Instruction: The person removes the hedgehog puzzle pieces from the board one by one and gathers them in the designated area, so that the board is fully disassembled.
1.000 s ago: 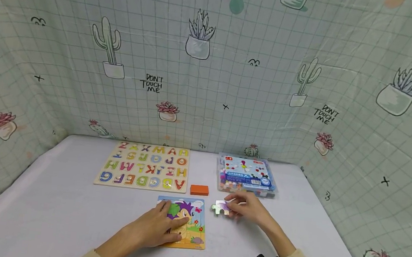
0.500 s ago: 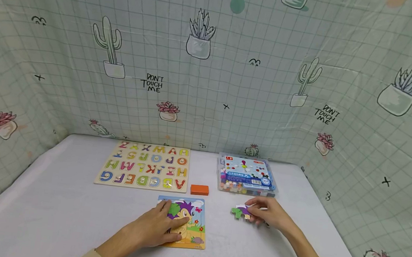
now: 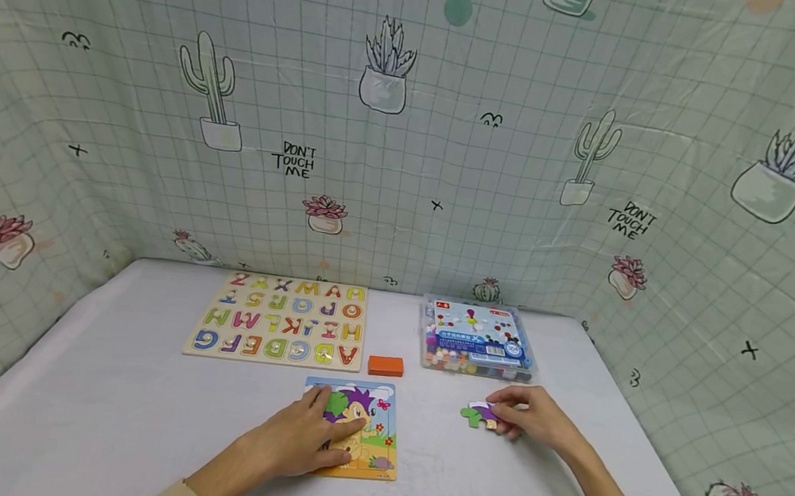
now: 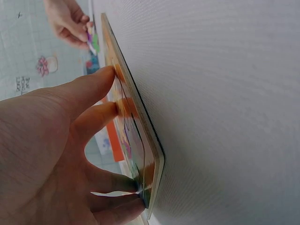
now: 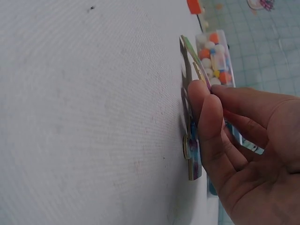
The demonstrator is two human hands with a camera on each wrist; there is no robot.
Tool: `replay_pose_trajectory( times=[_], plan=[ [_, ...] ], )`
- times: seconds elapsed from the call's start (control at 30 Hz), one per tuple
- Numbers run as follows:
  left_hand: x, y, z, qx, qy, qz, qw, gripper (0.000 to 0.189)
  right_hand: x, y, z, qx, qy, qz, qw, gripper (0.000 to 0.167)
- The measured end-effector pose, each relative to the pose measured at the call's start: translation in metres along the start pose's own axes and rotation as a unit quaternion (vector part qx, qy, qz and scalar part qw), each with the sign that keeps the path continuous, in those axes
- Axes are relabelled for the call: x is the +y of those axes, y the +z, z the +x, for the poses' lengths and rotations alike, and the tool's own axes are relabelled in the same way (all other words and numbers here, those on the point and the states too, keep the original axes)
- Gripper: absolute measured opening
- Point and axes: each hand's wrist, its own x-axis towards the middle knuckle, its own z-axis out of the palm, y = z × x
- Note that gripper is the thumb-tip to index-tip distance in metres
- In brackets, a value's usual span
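Observation:
A jigsaw board [image 3: 384, 426] with a hedgehog picture lies flat on the table, partly covered by my left hand [image 3: 293, 439]. The thumb and fingertips of that hand rest spread over its face, which the left wrist view shows from the edge. To the right, my right hand [image 3: 534, 414] pinches a green, purple and white jigsaw piece [image 3: 471, 416] between thumb and fingers. In the right wrist view this piece is tilted close over the tabletop, and a second, bluish jigsaw piece [image 5: 195, 169] shows beneath the fingers.
Behind the board lies an orange block [image 3: 385, 367]. A wooden alphabet board [image 3: 273, 333] is at the back left, a clear plastic case [image 3: 478, 340] of coloured balls at the back right. A patterned cloth [image 3: 407, 153] hangs around the white table [image 3: 140, 383].
My right hand has moved rightward, away from the hedgehog board, carrying the pinched piece with it. The left hand has stayed on the board.

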Motion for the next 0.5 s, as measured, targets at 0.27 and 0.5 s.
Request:
replay_pose_trajectory(
  times=[0.27, 0.5],
  plan=[
    [0.0016, -0.0006, 0.0004, -0.005, -0.006, 0.000, 1.0000, 0.049, 0.0024, -0.0011, 0.0018, -0.003, -0.001, 0.002, 1.0000, 0.029],
    [0.0026, -0.0005, 0.0001, -0.008, -0.012, -0.008, 0.9999, 0.050, 0.0008, 0.0001, 0.0024, 0.000, 0.007, -0.007, 1.0000, 0.027]
  ],
)
